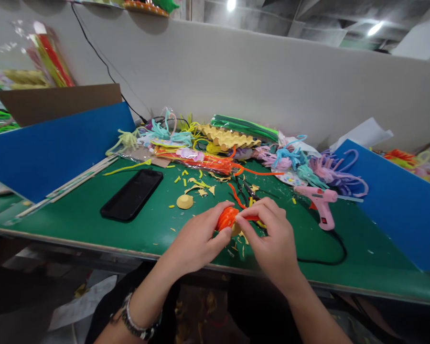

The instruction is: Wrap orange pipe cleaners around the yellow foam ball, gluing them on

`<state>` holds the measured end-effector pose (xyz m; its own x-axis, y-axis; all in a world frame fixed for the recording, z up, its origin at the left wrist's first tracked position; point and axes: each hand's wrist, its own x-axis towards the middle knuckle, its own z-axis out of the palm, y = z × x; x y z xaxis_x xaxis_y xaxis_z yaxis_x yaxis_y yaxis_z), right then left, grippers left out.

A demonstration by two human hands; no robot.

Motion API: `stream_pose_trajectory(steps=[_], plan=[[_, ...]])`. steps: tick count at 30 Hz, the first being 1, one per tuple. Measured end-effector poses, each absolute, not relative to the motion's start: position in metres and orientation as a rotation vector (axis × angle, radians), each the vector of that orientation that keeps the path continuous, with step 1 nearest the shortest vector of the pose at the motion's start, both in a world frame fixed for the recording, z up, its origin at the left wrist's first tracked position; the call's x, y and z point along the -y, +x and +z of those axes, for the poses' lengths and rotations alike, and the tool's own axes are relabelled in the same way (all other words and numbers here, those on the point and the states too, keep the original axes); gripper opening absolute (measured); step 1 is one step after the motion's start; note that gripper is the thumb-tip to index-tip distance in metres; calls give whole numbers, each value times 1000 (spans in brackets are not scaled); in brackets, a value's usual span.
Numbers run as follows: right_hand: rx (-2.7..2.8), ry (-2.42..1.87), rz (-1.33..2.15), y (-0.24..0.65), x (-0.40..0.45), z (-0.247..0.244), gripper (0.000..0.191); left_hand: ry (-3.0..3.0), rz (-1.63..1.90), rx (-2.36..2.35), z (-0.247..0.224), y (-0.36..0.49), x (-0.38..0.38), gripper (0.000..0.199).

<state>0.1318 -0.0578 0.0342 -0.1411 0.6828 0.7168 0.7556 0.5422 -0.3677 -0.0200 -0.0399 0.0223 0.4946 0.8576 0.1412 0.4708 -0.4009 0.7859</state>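
Observation:
My left hand point(197, 239) is closed around an orange coil of pipe cleaner point(227, 218), thumb below and fingers above. Against the coil's right side, my right hand point(275, 234) pinches an orange pipe cleaner strand point(251, 218) between thumb and fingertips. Just under the coil a bit of yellowish material shows, mostly hidden by the hands. A small yellow egg-carton cup point(185, 201) lies on the table to the left. Behind the hands are a loose orange pipe cleaner point(235, 195) and a dark-handled tool point(250, 188), partly covered.
A black phone point(132, 195) lies left on the green table point(165, 234); a pink glue gun point(321, 203) with a cord lies right. Blue boards point(57, 148) flank both sides. Bundled orange pipe cleaners point(200, 160) and an egg carton point(229, 137) are piled behind, with yellow scraps in front.

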Motion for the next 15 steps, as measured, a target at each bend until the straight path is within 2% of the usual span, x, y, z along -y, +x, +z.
stream_pose_trajectory(steps=[15], plan=[[1864,-1177,-81,131,61,37,10,1981,782,-1062,23,-21,41,51]])
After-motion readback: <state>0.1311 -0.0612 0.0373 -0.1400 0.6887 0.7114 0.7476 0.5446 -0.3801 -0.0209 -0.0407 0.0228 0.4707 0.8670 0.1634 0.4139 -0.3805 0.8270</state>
